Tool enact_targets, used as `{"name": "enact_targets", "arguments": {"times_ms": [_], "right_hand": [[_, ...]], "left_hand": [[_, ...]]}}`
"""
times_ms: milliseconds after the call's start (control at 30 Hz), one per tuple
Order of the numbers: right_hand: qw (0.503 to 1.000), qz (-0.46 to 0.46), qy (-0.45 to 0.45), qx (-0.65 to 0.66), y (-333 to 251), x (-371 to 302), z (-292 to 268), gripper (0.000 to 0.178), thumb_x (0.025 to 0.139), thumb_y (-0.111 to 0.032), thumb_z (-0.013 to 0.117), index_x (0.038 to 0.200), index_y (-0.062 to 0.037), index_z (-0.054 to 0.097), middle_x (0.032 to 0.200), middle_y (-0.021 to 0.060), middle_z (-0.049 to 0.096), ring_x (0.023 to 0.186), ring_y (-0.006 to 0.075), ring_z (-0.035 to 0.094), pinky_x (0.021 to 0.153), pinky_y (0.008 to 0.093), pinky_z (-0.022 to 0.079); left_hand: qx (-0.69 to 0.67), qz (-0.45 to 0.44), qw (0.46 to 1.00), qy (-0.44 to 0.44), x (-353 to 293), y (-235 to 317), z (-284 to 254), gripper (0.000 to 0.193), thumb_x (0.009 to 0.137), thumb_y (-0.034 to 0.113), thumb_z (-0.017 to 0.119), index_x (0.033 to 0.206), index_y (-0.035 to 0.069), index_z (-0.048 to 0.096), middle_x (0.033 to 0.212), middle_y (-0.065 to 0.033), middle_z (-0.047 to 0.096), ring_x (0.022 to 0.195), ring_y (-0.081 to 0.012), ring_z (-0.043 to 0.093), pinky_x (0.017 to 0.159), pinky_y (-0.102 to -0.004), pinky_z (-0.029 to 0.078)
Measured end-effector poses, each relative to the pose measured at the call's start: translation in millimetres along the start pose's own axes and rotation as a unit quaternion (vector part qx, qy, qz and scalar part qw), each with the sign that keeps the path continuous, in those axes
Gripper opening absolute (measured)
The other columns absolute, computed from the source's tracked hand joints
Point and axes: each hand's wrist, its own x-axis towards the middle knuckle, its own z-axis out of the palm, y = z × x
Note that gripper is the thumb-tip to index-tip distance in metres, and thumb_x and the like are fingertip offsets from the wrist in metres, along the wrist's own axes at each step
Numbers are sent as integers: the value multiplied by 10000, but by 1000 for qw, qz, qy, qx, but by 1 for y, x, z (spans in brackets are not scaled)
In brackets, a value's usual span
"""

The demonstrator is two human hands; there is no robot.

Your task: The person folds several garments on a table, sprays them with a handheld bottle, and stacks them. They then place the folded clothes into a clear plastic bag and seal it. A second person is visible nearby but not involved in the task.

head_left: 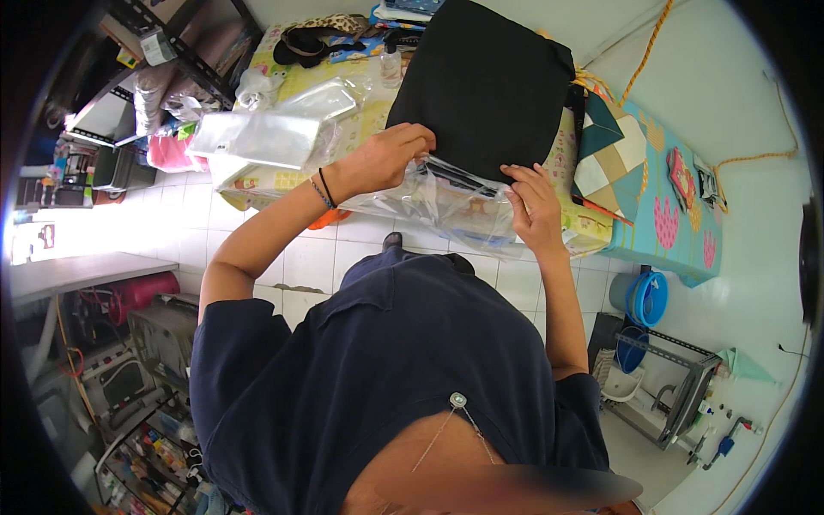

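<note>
A large folded black cloth (489, 86) lies on the table, its near edge toward me. Clear plastic bag (481, 219) material spreads loosely along that near edge and hangs past the table's front. My left hand (390, 159) is closed on the bag's rim at the cloth's left corner, fingertips touching the black fabric. My right hand (536, 206) pinches the bag at the right corner, its fingers reaching onto the cloth. Some dark layers show through the plastic between the hands. How far the cloth sits inside the bag I cannot tell.
Flat clear plastic bags (266, 137) lie on the yellow patterned tablecloth (378, 107) at left, near a clear bottle (390, 67). A patchwork cloth (614, 146) and yellow rope (648, 51) are at right. Blue buckets (650, 299) stand lower right; shelving (193, 43) rises upper left.
</note>
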Motion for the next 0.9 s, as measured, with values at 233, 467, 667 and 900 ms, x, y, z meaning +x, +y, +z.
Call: {"name": "enact_targets", "arguments": {"times_ms": [233,467,667,900], "right_hand": [[984,96,-63,137,19,19,-8,86,859,-32,673,821,2,604,976,74,712,869,198,625,788,321,453],[903,249,-156,314,36,34,-3,175,900,-104,680,775,-6,608,790,23,658,698,79,556,682,262,445],[887,279,-104,353,38,34,1,203,875,-76,704,735,-16,569,719,6,595,658,73,533,620,237,418],[909,268,-107,302,34,35,4,240,855,-80,731,720,-19,542,714,0,577,656,69,478,634,239,404]], "left_hand": [[-93,-32,994,-56,16,-29,-8,23,870,21,538,872,23,560,802,-106,603,789,-299,617,711,-366,486],[-373,-239,871,-213,38,-43,-34,301,954,299,634,800,57,543,657,-33,501,638,-154,545,647,-294,448],[-1,40,998,-56,23,-42,-44,340,796,268,802,756,58,538,833,-69,555,836,-180,582,769,-320,456],[-384,-121,893,-199,22,-99,-32,220,812,179,703,757,42,540,804,-35,598,820,-137,609,792,-280,462]]}}
